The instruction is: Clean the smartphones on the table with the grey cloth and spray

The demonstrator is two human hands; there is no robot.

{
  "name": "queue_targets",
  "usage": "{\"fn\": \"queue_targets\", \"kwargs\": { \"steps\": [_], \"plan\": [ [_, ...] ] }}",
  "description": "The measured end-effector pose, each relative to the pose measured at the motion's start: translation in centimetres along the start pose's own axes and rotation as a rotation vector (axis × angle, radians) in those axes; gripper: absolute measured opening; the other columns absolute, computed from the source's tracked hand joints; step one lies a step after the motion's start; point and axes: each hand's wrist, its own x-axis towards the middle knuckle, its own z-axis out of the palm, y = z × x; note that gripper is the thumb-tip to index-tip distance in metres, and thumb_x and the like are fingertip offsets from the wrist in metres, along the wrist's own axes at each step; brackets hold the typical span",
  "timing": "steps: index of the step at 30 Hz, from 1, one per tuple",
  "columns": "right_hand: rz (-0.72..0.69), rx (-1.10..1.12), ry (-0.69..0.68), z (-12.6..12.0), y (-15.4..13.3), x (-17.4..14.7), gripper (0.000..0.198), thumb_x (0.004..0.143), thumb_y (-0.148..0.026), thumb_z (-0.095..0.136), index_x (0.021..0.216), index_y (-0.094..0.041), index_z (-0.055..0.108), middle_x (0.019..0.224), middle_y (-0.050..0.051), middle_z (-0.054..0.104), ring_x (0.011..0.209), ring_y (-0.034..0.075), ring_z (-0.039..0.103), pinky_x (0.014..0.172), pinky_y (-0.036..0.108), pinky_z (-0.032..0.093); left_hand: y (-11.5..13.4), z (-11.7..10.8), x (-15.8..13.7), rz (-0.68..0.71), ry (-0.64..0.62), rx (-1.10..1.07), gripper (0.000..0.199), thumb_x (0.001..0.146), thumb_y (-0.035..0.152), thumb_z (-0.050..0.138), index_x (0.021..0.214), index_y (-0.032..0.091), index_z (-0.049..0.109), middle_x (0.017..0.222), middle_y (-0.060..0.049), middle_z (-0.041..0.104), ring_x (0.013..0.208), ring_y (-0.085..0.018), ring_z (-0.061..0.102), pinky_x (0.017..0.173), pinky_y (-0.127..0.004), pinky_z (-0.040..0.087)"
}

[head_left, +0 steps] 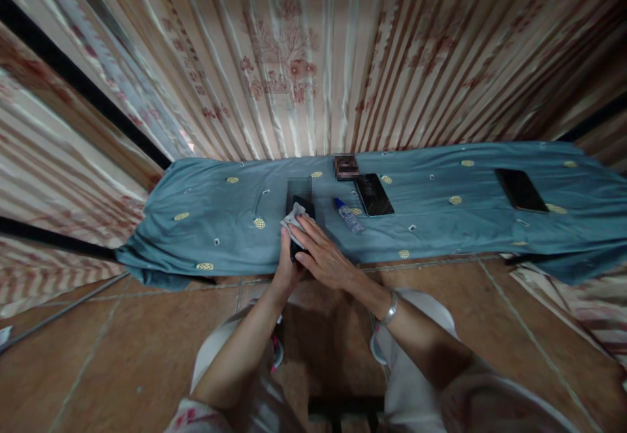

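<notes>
My left hand (287, 267) is closed around the lower left side of a black smartphone (306, 206), raised near the front edge of the blue cloth cover. A crumpled light grey wiping cloth (294, 215) lies over the phone's face. My right hand (324, 255) presses this cloth down with its fingers, its thumb near the phone's lower end. Fingers and cloth hide much of the phone. Just right of my hands, a small clear bottle with a blue cap (351, 217) lies on its side.
A dark tablet (375, 195) lies beyond the bottle, beside a small blurred box (345, 167). Another black device (522, 191) is farther right. A blue patterned cover (235, 208) drapes the long bench. Pleated curtains (304, 48) hang behind it, and black bars (88, 74) slant at the left.
</notes>
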Motion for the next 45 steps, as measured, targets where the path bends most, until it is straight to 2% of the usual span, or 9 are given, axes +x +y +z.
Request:
{"fn": "queue_targets", "kwargs": {
  "steps": [3, 6, 13, 23, 31, 35, 38, 40, 45],
  "plan": [
    [0.022, -0.012, 0.033, -0.4, 0.5, 0.4, 0.056, 0.100, -0.043, 0.035, 0.151, -0.019, 0.033, 0.161, 0.009, 0.025, 0.150, 0.024, 0.017, 0.122, 0.049, 0.021, -0.4, 0.3, -0.2, -0.045, -0.005, 0.006, 0.041, 0.098, 0.045, 0.038, 0.130, 0.031, 0.059, 0.141, 0.002, 0.056, 0.131, -0.018, 0.050, 0.096, -0.029, 0.050],
    [0.070, -0.020, 0.066, -0.9, 1.4, 0.9, 0.055, 0.100, -0.042, 0.034, 0.149, -0.017, 0.037, 0.159, 0.010, 0.028, 0.149, 0.023, 0.020, 0.122, 0.046, 0.021, -0.8, 0.6, -0.4, -0.090, 0.006, 0.059, 0.040, 0.098, 0.038, 0.037, 0.131, 0.025, 0.057, 0.120, -0.004, 0.069, 0.112, -0.020, 0.064, 0.087, -0.032, 0.055],
    [0.187, 0.017, 0.124, -1.7, 2.8, 1.4, 0.057, 0.100, -0.046, 0.029, 0.151, -0.022, 0.032, 0.161, 0.006, 0.026, 0.149, 0.020, 0.020, 0.123, 0.044, 0.019, -1.2, 0.6, -0.5, -0.181, -0.100, 0.208, 0.044, 0.096, 0.043, 0.037, 0.099, 0.012, 0.068, 0.067, -0.008, 0.070, 0.070, -0.023, 0.070, 0.060, -0.032, 0.057],
    [0.267, 0.134, 0.226, -2.4, 4.2, 2.0, 0.056, 0.100, -0.051, 0.024, 0.149, -0.027, 0.038, 0.152, 0.002, 0.043, 0.142, 0.018, 0.035, 0.121, 0.041, 0.023, 0.1, 0.5, -1.2, -0.133, -0.199, 0.151, 0.049, 0.092, 0.051, 0.043, 0.099, 0.009, 0.065, 0.077, -0.011, 0.072, 0.067, -0.021, 0.069, 0.054, -0.030, 0.055],
    [0.452, 0.371, 0.247, -1.5, 4.3, 1.7, 0.068, 0.094, -0.066, 0.028, 0.148, -0.026, 0.041, 0.154, 0.004, 0.040, 0.143, 0.022, 0.036, 0.119, 0.043, 0.028, 1.0, 0.6, -1.1, -0.106, -0.196, 0.112, 0.051, 0.095, 0.051, 0.035, 0.101, 0.010, 0.065, 0.079, -0.011, 0.073, 0.062, -0.020, 0.067, 0.052, -0.030, 0.053],
    [0.515, 0.485, 0.194, -0.8, 3.6, 1.4, 0.067, 0.095, -0.062, 0.032, 0.151, -0.025, 0.035, 0.122, 0.009, 0.067, 0.100, 0.023, 0.069, 0.089, 0.041, 0.058, 1.1, 0.5, -0.5, -0.100, -0.163, 0.090, 0.051, 0.093, 0.053, 0.038, 0.098, 0.010, 0.065, 0.076, -0.010, 0.071, 0.065, -0.020, 0.068, 0.056, -0.029, 0.054],
    [0.597, 0.537, 0.114, -0.4, 2.8, 1.3, 0.068, 0.095, -0.060, 0.033, 0.152, -0.024, 0.031, 0.085, 0.004, 0.069, 0.056, 0.015, 0.064, 0.056, 0.034, 0.060, 1.4, 0.2, -0.2, -0.088, -0.149, 0.073, 0.052, 0.091, 0.055, 0.040, 0.099, 0.010, 0.066, 0.076, -0.010, 0.071, 0.065, -0.021, 0.067, 0.058, -0.031, 0.055],
    [0.615, 0.534, 0.085, -0.3, 2.3, 1.1, 0.068, 0.095, -0.060, 0.033, 0.151, -0.024, 0.033, 0.077, 0.003, 0.066, 0.051, 0.014, 0.059, 0.049, 0.031, 0.057, 1.7, 0.1, 0.0, -0.083, -0.131, 0.066, 0.054, 0.093, 0.054, 0.036, 0.101, 0.011, 0.066, 0.075, -0.009, 0.071, 0.064, -0.021, 0.066, 0.059, -0.033, 0.055],
    [0.547, 0.450, 0.052, -0.1, 1.8, 0.7, 0.065, 0.095, -0.059, 0.034, 0.149, -0.025, 0.038, 0.088, 0.005, 0.069, 0.065, 0.015, 0.064, 0.064, 0.033, 0.061, 2.0, 0.1, 0.3, -0.087, -0.021, 0.042, 0.053, 0.093, 0.053, 0.035, 0.112, 0.014, 0.065, 0.075, -0.008, 0.072, 0.064, -0.021, 0.065, 0.057, -0.032, 0.053]
  ]
}}
